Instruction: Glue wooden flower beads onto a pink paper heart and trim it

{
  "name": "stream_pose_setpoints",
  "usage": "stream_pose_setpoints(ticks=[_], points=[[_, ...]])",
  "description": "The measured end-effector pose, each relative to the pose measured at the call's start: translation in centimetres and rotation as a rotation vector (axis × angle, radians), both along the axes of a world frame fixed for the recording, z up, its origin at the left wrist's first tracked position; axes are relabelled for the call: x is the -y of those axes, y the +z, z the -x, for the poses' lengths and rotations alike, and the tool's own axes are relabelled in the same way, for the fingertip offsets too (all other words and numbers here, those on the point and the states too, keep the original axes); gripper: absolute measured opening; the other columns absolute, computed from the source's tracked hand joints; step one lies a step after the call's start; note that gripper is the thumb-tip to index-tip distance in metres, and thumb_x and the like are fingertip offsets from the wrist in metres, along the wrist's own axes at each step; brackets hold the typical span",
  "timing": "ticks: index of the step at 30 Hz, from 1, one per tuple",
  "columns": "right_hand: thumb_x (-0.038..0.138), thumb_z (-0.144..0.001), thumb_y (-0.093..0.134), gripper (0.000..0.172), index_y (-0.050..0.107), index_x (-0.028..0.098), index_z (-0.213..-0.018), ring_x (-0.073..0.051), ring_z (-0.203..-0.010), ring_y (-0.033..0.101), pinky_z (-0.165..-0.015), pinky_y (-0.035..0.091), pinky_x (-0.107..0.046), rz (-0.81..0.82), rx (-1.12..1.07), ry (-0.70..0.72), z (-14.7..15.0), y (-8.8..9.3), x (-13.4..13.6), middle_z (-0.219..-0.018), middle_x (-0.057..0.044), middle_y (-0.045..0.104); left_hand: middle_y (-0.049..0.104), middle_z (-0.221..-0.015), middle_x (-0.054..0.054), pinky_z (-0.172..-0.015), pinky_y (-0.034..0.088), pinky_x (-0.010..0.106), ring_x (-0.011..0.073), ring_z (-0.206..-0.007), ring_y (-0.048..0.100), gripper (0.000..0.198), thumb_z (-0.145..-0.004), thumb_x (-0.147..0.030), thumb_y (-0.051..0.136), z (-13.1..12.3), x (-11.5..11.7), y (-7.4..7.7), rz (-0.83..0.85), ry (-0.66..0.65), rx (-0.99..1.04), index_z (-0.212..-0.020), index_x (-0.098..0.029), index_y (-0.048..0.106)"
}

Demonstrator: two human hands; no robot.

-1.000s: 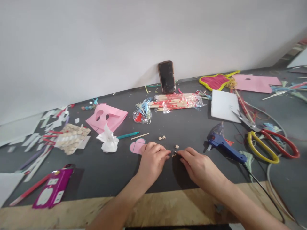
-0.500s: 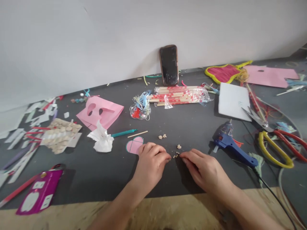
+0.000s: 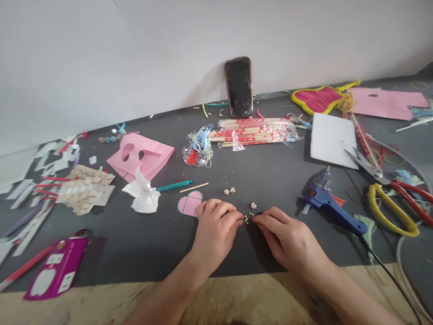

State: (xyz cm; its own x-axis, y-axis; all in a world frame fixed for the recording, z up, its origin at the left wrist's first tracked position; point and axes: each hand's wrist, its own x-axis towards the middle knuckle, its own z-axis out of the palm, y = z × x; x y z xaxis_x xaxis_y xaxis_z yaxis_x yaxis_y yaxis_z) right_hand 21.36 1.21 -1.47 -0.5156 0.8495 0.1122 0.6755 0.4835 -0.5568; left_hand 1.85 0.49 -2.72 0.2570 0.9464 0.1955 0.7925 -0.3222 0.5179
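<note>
My left hand rests low over the dark table top, thumb and fingers pressed together at the edge of a small cluster of tiny pale pieces. From the other side, my right hand is closed in a pinch close to the same pieces. Whatever lies between the fingertips of either hand is too small to make out. Just beyond sits a flower-like clump of pale bits, with two similar clumps farther back. A pink heart-shaped cutout with a green outline lies against the left hand's knuckles.
A blue glue gun lies to the right, beside scissors with yellow and red handles. Left are a crumpled tissue, a teal pen and folded pink paper. Wrapped sticks lie before a phone.
The view has shifted slightly. My left fingertips have edged a little right, closer to the tiny pieces, while my right hand stays almost in place.
</note>
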Motion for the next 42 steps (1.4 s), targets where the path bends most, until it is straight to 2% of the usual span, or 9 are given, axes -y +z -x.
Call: stream_pose_setpoints(ticks=[7, 15, 19, 26, 42], points=[[0.021, -0.094, 0.040, 0.027, 0.068, 0.021, -0.095, -0.013, -0.069, 0.064, -0.062, 0.049, -0.022, -0.041, 0.059, -0.019, 0.3, -0.3, 0.1, -0.083, -0.005, 0.065, 0.069, -0.091, 0.001, -0.083, 0.035, 0.042, 0.0214, -0.092, 0.053, 0.012, -0.088, -0.023, 0.058, 0.2, 0.0, 0.2, -0.004, -0.007, -0.020, -0.090, -0.027, 0.069], [0.026, -0.095, 0.042, 0.029, 0.068, 0.020, -0.083, -0.013, -0.062, 0.062, -0.053, 0.040, -0.022, -0.167, 0.130, -0.071, 1.1, -0.8, 0.4, -0.073, -0.002, 0.065, 0.068, -0.094, 0.001, -0.084, 0.033, 0.043, 0.0215, -0.093, 0.051, 0.013, -0.089, -0.024, 0.057, -0.2, -0.3, 0.3, -0.019, 0.001, -0.017, -0.085, -0.026, 0.069], [0.027, -0.096, 0.042, 0.030, 0.069, 0.021, -0.084, -0.012, -0.060, 0.061, -0.052, 0.038, -0.022, -0.195, 0.139, -0.093, 1.3, -0.9, 0.3, -0.073, -0.002, 0.066, 0.068, -0.095, 0.002, -0.083, 0.034, 0.042, 0.0216, -0.093, 0.051, 0.015, -0.089, -0.023, 0.056, -0.2, -0.3, 0.3, -0.004, -0.004, -0.024, -0.092, -0.028, 0.070], [0.027, -0.097, 0.041, 0.032, 0.070, 0.022, -0.084, -0.010, -0.059, 0.062, -0.049, 0.036, -0.021, -0.224, 0.155, -0.110, 1.4, -0.9, 0.2, -0.071, -0.002, 0.066, 0.068, -0.097, 0.001, -0.084, 0.033, 0.043, 0.0217, -0.094, 0.050, 0.018, -0.089, -0.021, 0.056, -0.2, -0.3, 0.2, -0.018, -0.019, -0.026, -0.087, -0.030, 0.072], [0.026, -0.096, 0.041, 0.030, 0.069, 0.021, -0.086, -0.011, -0.062, 0.064, -0.053, 0.041, -0.020, -0.152, 0.114, -0.094, 1.2, -0.8, 0.0, -0.074, -0.002, 0.067, 0.069, -0.096, 0.002, -0.085, 0.034, 0.044, 0.0224, -0.095, 0.051, 0.012, -0.087, -0.027, 0.060, -0.1, -0.5, 0.1, 0.009, 0.002, -0.006, -0.083, -0.027, 0.071]])
